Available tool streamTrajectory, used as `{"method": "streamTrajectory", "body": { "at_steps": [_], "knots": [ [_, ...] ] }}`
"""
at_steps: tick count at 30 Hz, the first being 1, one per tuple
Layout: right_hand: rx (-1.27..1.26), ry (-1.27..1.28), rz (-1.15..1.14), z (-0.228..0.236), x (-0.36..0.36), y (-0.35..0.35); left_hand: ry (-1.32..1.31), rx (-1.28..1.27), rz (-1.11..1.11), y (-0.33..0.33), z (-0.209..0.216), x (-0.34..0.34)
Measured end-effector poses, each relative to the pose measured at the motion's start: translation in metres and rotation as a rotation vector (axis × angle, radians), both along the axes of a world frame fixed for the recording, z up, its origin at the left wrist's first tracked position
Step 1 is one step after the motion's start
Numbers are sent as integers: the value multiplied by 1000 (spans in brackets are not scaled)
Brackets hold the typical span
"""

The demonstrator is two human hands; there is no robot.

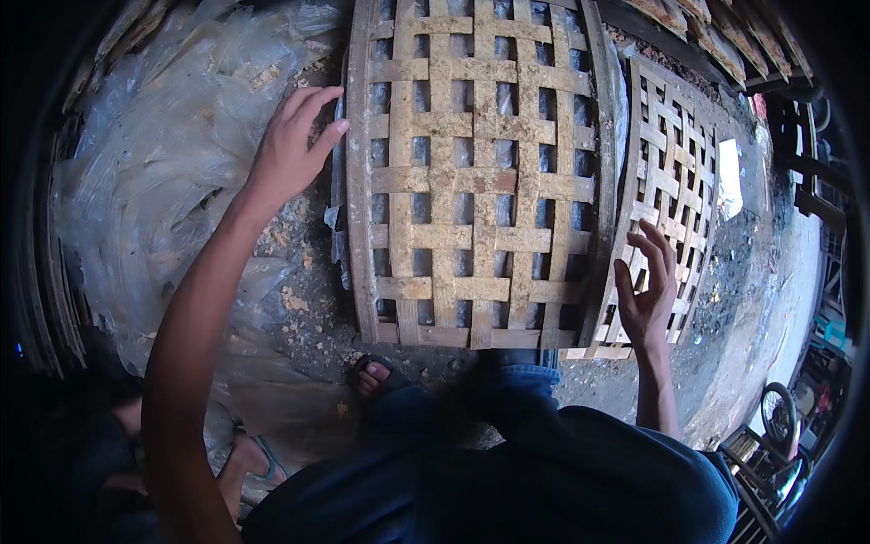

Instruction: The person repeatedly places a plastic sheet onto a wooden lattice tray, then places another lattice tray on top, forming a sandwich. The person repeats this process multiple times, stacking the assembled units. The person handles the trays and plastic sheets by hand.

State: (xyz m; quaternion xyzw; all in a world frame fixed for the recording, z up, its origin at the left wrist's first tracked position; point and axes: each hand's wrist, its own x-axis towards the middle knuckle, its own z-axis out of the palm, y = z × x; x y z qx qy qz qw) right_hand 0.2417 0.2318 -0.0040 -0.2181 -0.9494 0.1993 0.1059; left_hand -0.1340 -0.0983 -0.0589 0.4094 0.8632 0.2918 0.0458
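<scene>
A woven bamboo rack point(494, 236) with a wooden frame lies right in front of me, its open lattice caked with pale crumbs toward the far part. Beside its left rail hovers my left hand point(288, 150), fingers and thumb apart; whether the fingertips brush the wood I cannot tell. My right hand point(651, 295) is off the near right corner, over a second, smaller-looking woven rack point(671, 150). Its fingers are bent but spread, with nothing between them. Plastic sheeting shows through the gaps of the nearer rack.
Crumpled clear plastic sheeting point(172, 172) covers the ground at left, with crumbs scattered by it. More racks are stacked at the upper right point(725, 36). A wheel point(778, 412) stands at the lower right. Another person's sandalled foot point(249, 458) is at the lower left.
</scene>
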Motion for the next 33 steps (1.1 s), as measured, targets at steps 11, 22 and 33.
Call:
{"method": "streamTrajectory", "body": {
  "at_steps": [11,22,33],
  "knots": [
    [59,-67,103,-10,0,0,156,-282,-309,-19,16,49],
    [146,-148,175,-2,-12,-5,167,-214,-316,2,11,33],
    [139,-182,213,-3,-19,-15,65,-166,-212,0,6,44]
  ]
}}
